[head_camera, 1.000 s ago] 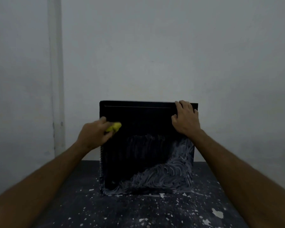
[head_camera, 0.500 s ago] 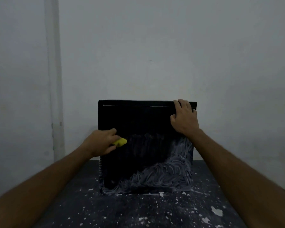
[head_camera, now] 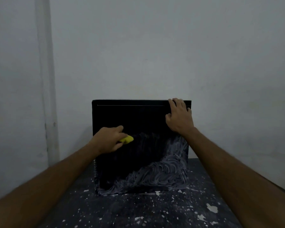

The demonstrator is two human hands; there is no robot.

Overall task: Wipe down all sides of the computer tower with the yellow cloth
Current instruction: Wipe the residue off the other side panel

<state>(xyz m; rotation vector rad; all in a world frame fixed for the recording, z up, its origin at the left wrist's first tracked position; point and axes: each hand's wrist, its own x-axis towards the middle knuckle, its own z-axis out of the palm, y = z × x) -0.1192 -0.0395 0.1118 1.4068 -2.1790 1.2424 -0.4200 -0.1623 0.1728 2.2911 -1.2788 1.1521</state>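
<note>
Both hands are on the black computer tower (head_camera: 138,129), which stands upright on the dark, paint-spattered desk (head_camera: 138,211) with its broad side panel facing the camera. The left hand (head_camera: 109,139) is curled around the yellow cloth (head_camera: 127,139) and presses it against the panel's left half, about mid-height; only a small bright wad of cloth shows beyond the fingers. The right hand (head_camera: 179,116) grips the tower's top right corner, its fingers hooked over the upper edge and the thumb lying on the panel face.

Swirled pale grey smears cover the panel's lower right part, from below the right wrist down to the bottom edge and across toward the lower left corner. The upper and left areas of the panel look plain black. A thin light line runs along the panel near its top edge.

White flecks and larger chips dot the desk in front of the tower. Behind it rises a plain pale wall (head_camera: 171,46), with a vertical white pipe (head_camera: 45,79) running down it at the left.
</note>
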